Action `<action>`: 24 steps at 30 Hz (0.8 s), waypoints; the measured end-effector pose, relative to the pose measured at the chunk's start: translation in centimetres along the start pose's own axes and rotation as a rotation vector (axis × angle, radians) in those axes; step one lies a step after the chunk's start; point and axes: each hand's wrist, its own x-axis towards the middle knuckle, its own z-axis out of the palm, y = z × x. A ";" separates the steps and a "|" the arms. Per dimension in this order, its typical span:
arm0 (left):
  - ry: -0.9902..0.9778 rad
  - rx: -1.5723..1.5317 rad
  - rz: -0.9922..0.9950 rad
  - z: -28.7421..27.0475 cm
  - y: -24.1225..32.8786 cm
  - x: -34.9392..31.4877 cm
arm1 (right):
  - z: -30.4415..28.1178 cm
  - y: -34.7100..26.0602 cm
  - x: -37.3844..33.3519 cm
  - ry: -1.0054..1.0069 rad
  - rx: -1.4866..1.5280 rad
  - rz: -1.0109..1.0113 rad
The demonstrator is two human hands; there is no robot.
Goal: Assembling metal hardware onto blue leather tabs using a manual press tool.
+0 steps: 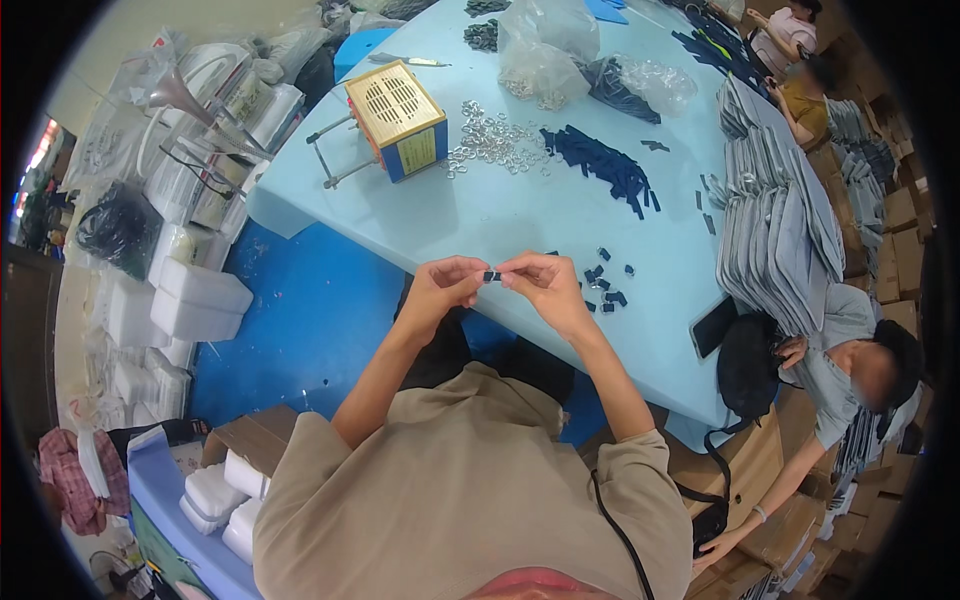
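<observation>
My left hand [443, 290] and my right hand [552, 290] meet at the near edge of the table. Between their fingertips is a small dark strip [492, 276], pinched from both sides; whether a metal ring is on it is too small to tell. Just right of my right hand lie several small dark pieces with shiny edges [606, 284], scattered on the table. Farther away are a heap of loose metal rings [495, 140] and a pile of dark blue strips [605, 165].
The table [480, 220] has a light blue cover. On it stand a wooden-topped box with metal rods [398, 120], clear plastic bags [545, 45], a phone [712, 327] and stacked grey pieces [770, 220]. A co-worker [850, 350] is at the right; white foam blocks [200, 300] stand left.
</observation>
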 end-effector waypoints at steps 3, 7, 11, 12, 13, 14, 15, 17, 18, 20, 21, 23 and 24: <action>-0.059 -0.053 -0.005 -0.1 -1.2 -0.1 | 0.8 0.2 -0.3 0.002 0.069 -0.001; -0.062 -0.155 -0.030 0.8 -1.1 -0.5 | 1.5 0.3 -0.4 0.053 0.120 -0.053; -0.050 -0.191 0.028 1.4 -1.4 -0.4 | 1.8 1.0 -0.4 0.110 0.008 -0.190; -0.042 -0.172 0.054 1.4 -1.5 -0.3 | 1.9 1.2 -0.5 0.130 -0.065 -0.246; -0.041 -0.172 0.053 1.3 -1.5 -0.2 | 2.0 1.1 -0.6 0.130 -0.065 -0.245; -0.033 -0.154 0.076 1.3 -1.4 -0.2 | 2.1 1.0 -0.7 0.140 -0.094 -0.264; -0.026 -0.136 0.098 1.2 -1.2 -0.2 | 2.2 0.9 -0.9 0.152 -0.123 -0.283; -0.026 -0.090 0.135 0.9 -0.7 0.0 | 2.3 0.6 -1.2 0.156 -0.074 -0.268; -0.023 -0.044 0.175 0.7 -0.6 -0.1 | 2.4 0.4 -1.5 0.156 -0.025 -0.254; -0.014 -0.018 0.192 0.9 -0.3 -0.1 | 2.4 0.2 -2.1 0.161 0.036 -0.203; -0.005 -0.002 0.215 0.8 -0.3 -0.2 | 2.5 0.1 -2.3 0.161 0.087 -0.153; 0.001 -0.018 0.208 1.1 -0.1 -0.6 | 2.7 -0.2 -2.6 0.164 0.090 -0.141; 0.004 -0.020 0.202 1.3 0.0 -0.6 | 2.7 -0.3 -2.8 0.171 0.104 -0.137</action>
